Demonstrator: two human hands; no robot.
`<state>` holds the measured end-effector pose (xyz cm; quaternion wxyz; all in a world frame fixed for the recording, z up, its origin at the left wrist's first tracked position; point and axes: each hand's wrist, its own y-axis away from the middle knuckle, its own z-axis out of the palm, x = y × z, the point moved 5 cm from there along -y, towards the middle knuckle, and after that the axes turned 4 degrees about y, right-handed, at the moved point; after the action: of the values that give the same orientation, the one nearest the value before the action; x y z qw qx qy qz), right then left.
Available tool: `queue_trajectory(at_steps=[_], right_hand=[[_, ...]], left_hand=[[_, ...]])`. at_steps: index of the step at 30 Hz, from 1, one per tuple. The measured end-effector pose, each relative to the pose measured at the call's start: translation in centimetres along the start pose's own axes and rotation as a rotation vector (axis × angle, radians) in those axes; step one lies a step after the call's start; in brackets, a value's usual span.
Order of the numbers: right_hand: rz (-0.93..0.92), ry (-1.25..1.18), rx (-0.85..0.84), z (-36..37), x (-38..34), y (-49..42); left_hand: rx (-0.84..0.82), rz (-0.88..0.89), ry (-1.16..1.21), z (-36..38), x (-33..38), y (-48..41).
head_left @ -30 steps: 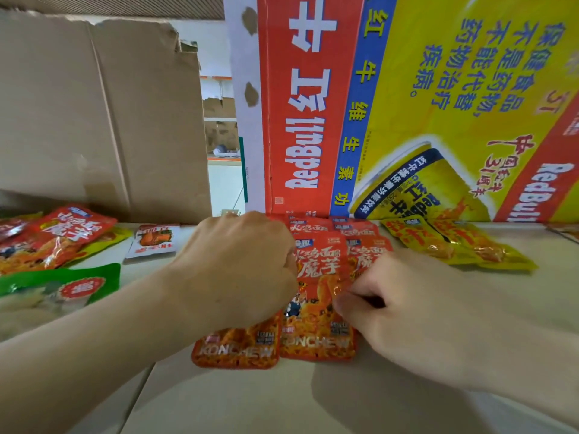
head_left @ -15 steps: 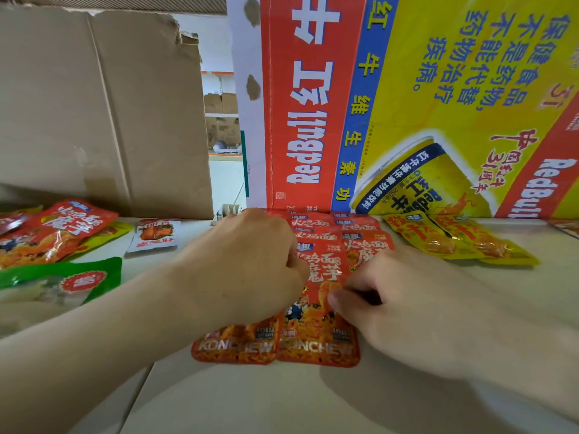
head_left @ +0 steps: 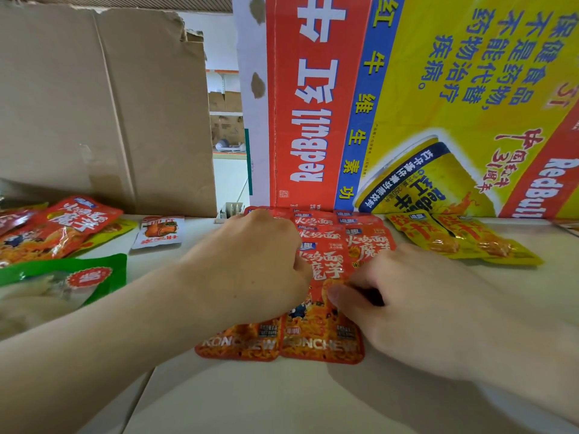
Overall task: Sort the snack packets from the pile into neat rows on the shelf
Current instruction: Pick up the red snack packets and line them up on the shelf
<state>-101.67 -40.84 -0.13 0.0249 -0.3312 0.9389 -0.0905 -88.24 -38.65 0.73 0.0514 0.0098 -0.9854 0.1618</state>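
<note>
**Overlapped red rows liable to be dragged askew**

The task's things are found in two places. Two overlapped rows of red foil snack packets [head_left: 316, 236] run from the near middle of the pale smooth shelf [head_left: 282, 399] back to the foot of the tall red-and-yellow printed drinks carton [head_left: 438, 89]. An unsorted pile of red, yellow and green packets [head_left: 62, 233] is left at the far left.

The nearest red packet of the right-hand row [head_left: 322, 336] is pinched at its right edge by the thumb and curled fingers [head_left: 376, 270] of the right hand [head_left: 416, 308]. The left hand [head_left: 250, 270] is clenched, knuckles up, over the left-hand row. Whether anything is grasped there cannot be told, as its fingers are hidden.

The packets are glossy and laid like tiles, so a tug on the pinched one is judged likely to carry those under and behind it along. The near edges, now about level, could be thrown out of line. A push from the clenched left hand could skew its row in the same way. The two yellow foil packets [head_left: 463, 242] just right of the rows could be nudged by the right hand. The green packet [head_left: 62, 277] beside the left forearm could be swept aside.

A seam is seen in the shelf at the near left. A small white packet with red print [head_left: 159, 231] lies apart, between the pile and the rows. A plain brown cardboard box [head_left: 103, 114] with a torn top stands at the far left. Through the gap between box and carton, further shelving with cartons is seen in a bright room.
</note>
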Motion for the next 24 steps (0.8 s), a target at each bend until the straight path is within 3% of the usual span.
queue_trajectory(at_steps=[9,19,24], right_hand=[[-0.022,0.015,0.046,-0.2,0.0,0.0],[-0.034,-0.116,0.349,-2.2,0.8,-0.1],[-0.080,-0.183,0.486,-2.7,1.6,-0.5]], left_hand=[[-0.034,0.049,-0.027,0.0,-0.3,-0.1],[0.204,0.083,0.008,-2.5,0.3,0.3],[0.212,0.059,0.055,-3.0,0.0,0.4]])
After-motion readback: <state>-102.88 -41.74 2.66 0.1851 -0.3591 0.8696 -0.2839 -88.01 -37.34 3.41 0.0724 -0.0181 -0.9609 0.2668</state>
